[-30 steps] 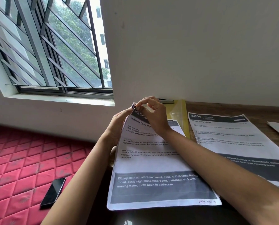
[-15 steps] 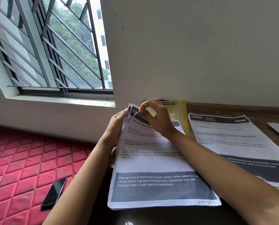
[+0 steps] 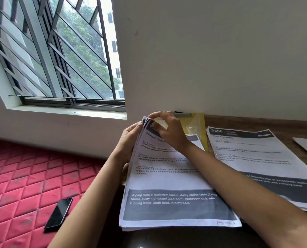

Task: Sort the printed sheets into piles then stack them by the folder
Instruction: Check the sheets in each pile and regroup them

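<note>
We judge the printed sheets [image 3: 167,179] light, limp and slick against one another, so the corners are the place to take them. The stack lies at the near edge of the desk [image 3: 242,120], its far left corner fanned up. Our right grip [image 3: 168,133] pinches the top leaves there. Our left grip [image 3: 129,142] props the lifted edge with fairly straight fingers. The yellow folder [image 3: 200,127] lies behind the stack, and the "Wash baby bottle" pile [image 3: 256,158] sits just to the right. Our right forearm [image 3: 238,179] crosses the stack. A phone [image 3: 58,213] rests on the red mattress [image 3: 15,185].
</note>
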